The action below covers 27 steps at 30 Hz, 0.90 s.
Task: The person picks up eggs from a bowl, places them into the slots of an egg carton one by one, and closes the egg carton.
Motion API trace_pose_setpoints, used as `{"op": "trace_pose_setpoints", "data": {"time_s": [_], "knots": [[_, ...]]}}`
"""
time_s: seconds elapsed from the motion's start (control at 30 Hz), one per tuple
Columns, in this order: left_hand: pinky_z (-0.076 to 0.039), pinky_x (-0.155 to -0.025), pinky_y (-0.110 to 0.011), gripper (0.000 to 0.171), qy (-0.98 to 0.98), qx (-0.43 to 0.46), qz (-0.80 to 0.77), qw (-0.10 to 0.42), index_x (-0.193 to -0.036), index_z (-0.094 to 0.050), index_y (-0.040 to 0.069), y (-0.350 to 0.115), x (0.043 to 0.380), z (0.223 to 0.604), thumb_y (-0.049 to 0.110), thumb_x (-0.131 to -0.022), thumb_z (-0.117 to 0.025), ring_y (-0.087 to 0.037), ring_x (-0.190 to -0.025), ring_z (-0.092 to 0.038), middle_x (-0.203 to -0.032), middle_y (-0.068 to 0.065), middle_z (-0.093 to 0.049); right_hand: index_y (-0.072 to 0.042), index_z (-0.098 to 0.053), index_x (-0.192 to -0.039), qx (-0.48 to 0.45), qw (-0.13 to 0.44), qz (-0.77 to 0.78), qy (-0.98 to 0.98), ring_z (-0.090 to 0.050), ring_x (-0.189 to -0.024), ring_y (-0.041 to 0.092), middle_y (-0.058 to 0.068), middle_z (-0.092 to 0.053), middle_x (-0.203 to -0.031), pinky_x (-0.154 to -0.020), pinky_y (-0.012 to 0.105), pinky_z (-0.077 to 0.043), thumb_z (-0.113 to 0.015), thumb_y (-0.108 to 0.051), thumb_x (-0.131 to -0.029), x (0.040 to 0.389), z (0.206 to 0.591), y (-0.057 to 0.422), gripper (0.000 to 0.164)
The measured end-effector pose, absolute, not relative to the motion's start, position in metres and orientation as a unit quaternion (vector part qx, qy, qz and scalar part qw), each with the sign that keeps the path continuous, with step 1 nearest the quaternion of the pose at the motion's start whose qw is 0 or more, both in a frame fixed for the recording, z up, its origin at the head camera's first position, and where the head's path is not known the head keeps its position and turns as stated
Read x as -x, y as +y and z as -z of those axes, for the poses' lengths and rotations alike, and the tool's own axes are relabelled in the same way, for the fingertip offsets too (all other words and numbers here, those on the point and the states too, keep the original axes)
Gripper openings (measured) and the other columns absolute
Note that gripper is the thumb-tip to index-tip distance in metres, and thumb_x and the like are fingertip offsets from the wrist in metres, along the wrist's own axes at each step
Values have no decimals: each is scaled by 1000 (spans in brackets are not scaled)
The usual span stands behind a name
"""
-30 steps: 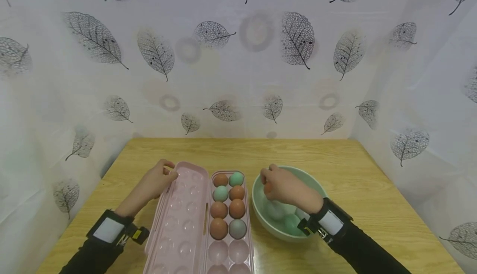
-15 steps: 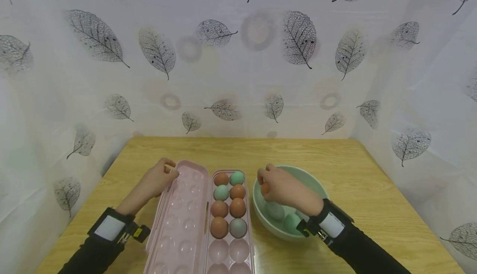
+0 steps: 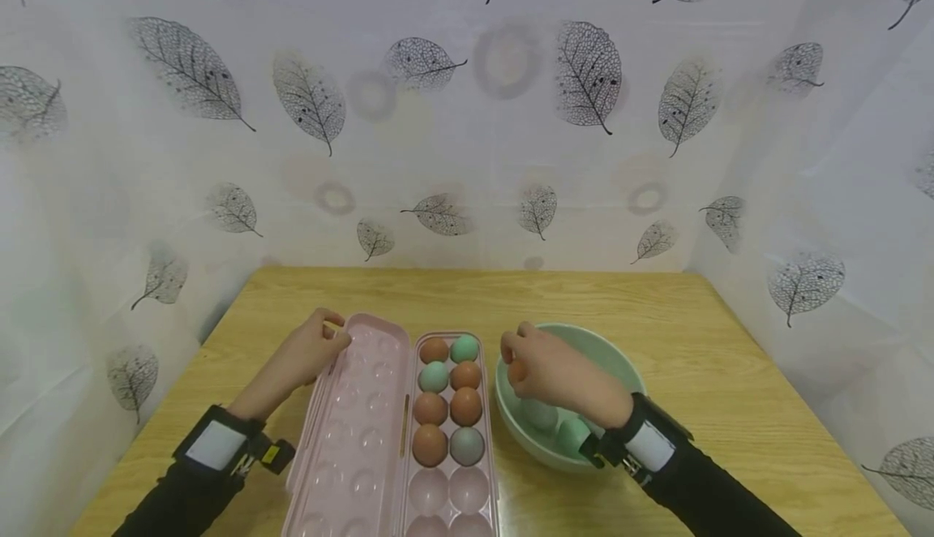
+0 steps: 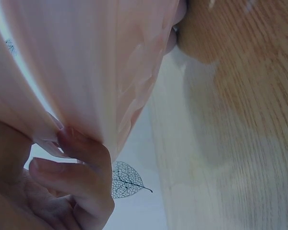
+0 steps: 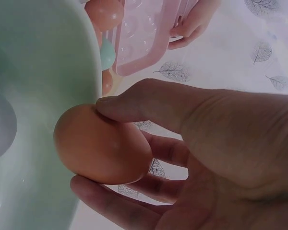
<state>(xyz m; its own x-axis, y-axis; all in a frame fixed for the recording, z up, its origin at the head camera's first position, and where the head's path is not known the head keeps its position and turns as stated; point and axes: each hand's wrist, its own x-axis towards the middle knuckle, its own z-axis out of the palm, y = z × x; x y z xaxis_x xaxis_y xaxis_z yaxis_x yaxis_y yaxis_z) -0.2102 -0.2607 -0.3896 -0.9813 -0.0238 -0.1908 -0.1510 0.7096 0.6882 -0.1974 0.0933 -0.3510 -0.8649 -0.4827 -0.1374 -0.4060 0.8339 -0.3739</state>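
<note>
My right hand [image 3: 550, 367] holds a brown egg [image 5: 103, 143] between thumb and fingers, over the left side of a pale green bowl [image 3: 613, 350]. Inside that bowl lie a green egg [image 3: 571, 436] and a greyish egg [image 3: 540, 414]. To the left is a pink egg carton [image 3: 428, 488], its front cups bare and its back cups filled with brown, green and grey eggs. The carton's lid [image 3: 365, 407] lies folded out to the left. At the lid's far left edge my left hand [image 3: 312, 350] pinches the rim, as the fingers [image 4: 81, 158] in the left wrist view show.
Carton and bowl stand close together on a wooden table [image 3: 620, 294]. A pale curtain with leaf prints [image 3: 467, 156] hangs behind the table and along both sides.
My right hand has shifted slightly left with the brown egg, towards the bowl's left rim. My left hand keeps its place on the lid.
</note>
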Motion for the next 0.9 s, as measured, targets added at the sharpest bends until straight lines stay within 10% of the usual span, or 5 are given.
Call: {"op": "trace_pose_setpoints", "data": {"time_s": [0.9], "knots": [[-39, -45, -21, 55, 919, 42, -383, 80, -142, -40, -2, -261, 210, 390, 25, -97, -53, -11, -52, -44, -121, -25, -58, -12, -63, -103, 291, 66, 160, 941, -50, -76, 14, 1, -51, -92, -62, 26, -44, -76, -8, -81, 180, 342, 73, 26]]}}
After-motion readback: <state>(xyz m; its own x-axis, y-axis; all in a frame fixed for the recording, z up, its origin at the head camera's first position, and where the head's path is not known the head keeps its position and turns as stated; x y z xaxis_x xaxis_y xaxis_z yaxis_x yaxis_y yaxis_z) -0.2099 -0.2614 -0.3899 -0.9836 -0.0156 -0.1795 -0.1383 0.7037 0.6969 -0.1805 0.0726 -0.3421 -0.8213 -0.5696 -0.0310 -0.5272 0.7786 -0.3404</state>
